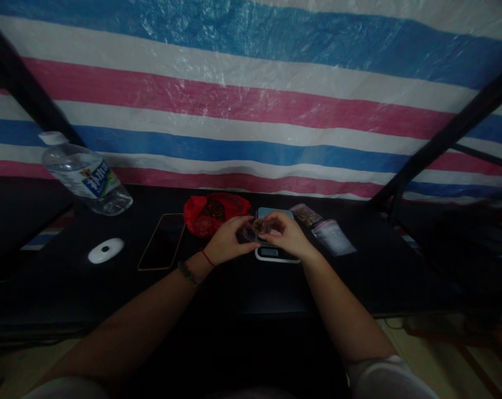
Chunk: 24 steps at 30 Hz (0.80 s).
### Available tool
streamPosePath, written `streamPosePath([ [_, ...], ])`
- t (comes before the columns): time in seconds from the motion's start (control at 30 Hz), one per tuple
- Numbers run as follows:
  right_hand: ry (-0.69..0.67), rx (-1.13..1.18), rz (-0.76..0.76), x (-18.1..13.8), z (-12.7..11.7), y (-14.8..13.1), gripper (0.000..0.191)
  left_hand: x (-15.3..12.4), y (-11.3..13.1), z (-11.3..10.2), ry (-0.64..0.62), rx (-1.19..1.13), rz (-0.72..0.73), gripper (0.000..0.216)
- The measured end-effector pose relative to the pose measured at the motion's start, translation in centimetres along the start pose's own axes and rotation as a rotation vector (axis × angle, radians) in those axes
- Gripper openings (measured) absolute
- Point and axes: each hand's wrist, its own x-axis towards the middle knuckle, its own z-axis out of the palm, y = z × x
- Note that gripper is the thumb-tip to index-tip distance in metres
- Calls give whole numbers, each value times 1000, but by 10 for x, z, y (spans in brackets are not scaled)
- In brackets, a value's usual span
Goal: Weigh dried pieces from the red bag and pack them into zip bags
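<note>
Both hands meet over a small digital scale (pixel 274 252) on the dark table (pixel 242 288). My left hand (pixel 227 239) and my right hand (pixel 287 233) pinch a small clear plastic bag (pixel 257 227) with brown bits inside, fingers closed on its edges. A red plastic bag (pixel 211 213) holding more dark brown bits lies just left of the hands. A red string and a bead bracelet circle my left wrist.
A phone (pixel 162 241) lies flat left of the red bag, a white oval object (pixel 106 250) further left. A water bottle (pixel 84 176) stands at the back left. Small clear bags (pixel 333 236), one filled (pixel 305 214), lie right of the scale. A striped tarp (pixel 251 111) hangs behind.
</note>
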Motion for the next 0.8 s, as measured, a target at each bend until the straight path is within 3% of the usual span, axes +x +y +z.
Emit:
streamPosePath([
  [0.3, -60, -130, -70, -1, -4, -12, 30, 0, 4, -1, -24, 31, 36, 60],
  [0.6, -65, -97, -57, -3, -4, -4, 59, 1, 7, -2, -86, -20, -16, 59],
  [0.8, 4, -103, -69, -3, -12, -4, 55, 0, 5, 1, -81, -104, -61, 57],
])
